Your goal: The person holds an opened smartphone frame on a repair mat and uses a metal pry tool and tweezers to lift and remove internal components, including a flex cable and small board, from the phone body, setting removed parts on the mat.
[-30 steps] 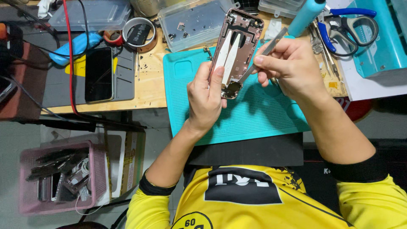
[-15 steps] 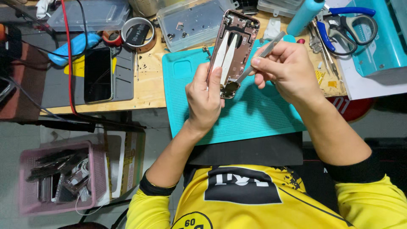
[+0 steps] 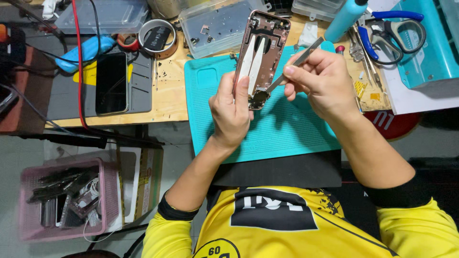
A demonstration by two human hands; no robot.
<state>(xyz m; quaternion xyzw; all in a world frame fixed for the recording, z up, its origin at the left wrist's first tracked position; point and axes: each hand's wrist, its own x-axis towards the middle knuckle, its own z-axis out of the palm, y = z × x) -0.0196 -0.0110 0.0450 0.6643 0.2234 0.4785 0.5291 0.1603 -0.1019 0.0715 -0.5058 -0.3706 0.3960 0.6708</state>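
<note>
The left hand (image 3: 230, 111) is clamped round the lower end of an opened phone housing (image 3: 262, 56), fingers closed on its edge, holding it tilted above the teal work mat (image 3: 291, 129); the right hand (image 3: 321, 82) is pinched shut on metal tweezers (image 3: 292, 67), whose tip meets the housing's bottom end just beside the left thumb; far left of the grip a pink basket (image 3: 67, 200) of parts sits on the floor; nearer, on a grey mat, lies a dark phone (image 3: 111, 82); above that a roll of tape (image 3: 157, 37); just above-left of the held housing stands a clear parts box (image 3: 215, 26); right of the grip, past the right hand, a teal bottle (image 3: 345, 18), then blue-handled scissors (image 3: 393, 29) at the far right
</note>
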